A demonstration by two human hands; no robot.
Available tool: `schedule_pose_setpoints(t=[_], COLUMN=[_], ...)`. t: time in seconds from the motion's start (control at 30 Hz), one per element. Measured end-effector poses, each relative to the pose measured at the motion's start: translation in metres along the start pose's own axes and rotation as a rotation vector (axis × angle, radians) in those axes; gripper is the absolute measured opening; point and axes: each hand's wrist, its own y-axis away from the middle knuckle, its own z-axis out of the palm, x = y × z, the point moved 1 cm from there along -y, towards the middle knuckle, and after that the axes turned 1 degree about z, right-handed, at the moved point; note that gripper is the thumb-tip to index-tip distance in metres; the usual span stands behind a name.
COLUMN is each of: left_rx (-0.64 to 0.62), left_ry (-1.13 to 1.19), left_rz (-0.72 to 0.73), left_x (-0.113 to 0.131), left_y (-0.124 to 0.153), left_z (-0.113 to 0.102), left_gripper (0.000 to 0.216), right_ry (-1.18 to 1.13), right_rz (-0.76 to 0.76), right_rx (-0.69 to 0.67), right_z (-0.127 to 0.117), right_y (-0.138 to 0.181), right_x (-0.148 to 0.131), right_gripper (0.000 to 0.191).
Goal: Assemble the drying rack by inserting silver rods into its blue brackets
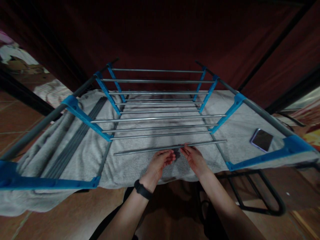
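A loose grey metal rod (140, 151) lies crosswise at the front of a rack, slightly tilted. The fingertips of my right hand (196, 159) are pinched on the rod just right of its middle. Just below the rod is my left hand (161, 161), its fingers loosely curled with a gap between them and nothing visible inside. The rack has blue plastic brackets (85, 118), long grey side tubes (265, 115) and several thin crossbars (160, 118) spanning between the brackets. Both front brackets, including the right one (270, 155), have no crossbar between them.
A grey blanket (140, 171) covers the surface under the rack. Several spare grey rods (75, 143) lie bundled on the left. A phone (261, 140) rests on the right. A dark red panel (155, 36) stands behind, and a black metal frame (262, 193) sits low at right.
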Motion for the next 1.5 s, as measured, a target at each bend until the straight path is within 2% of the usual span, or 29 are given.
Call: schedule_pose_setpoints(t=[0.07, 0.2, 0.3, 0.4, 0.5, 0.63, 0.83, 1.5], left_rx=[0.000, 0.041, 0.085, 0.112, 0.107, 0.105, 0.068, 0.071], left_ry=[-0.165, -0.504, -0.899, -1.303, -1.534, -1.657, -1.619, -1.675], left_rz=[0.128, 0.482, 0.741, 0.873, 0.856, 0.794, 0.759, 0.763], left_x=[0.001, 0.006, 0.013, 0.016, 0.014, 0.012, 0.014, 0.014], left_y=[0.003, 0.009, 0.016, 0.018, 0.014, 0.008, 0.006, 0.006], left_z=[0.005, 0.013, 0.012, 0.007, 0.000, -0.006, -0.006, -0.006], left_gripper=[0.006, 0.011, 0.018, 0.029, 0.035, 0.038, 0.035, 0.036], right_ry=[-0.004, -0.005, -0.008, -0.011, -0.004, 0.008, -0.010, 0.014], right_rz=[-0.018, -0.025, -0.002, 0.019, 0.025, 0.036, 0.031, 0.004], right_rx=[0.007, 0.007, -0.003, -0.004, -0.001, -0.024, -0.030, -0.043], right_z=[0.000, 0.001, 0.002, 0.003, 0.003, 0.003, 0.003, 0.004], right_y=[0.000, 0.002, 0.002, 0.002, 0.002, 0.003, 0.003, 0.004], right_x=[0.000, 0.001, 0.001, 0.001, 0.001, 0.001, 0.001, 0.002], right_gripper=[0.018, 0.016, 0.016, 0.016, 0.016, 0.016, 0.016, 0.018])
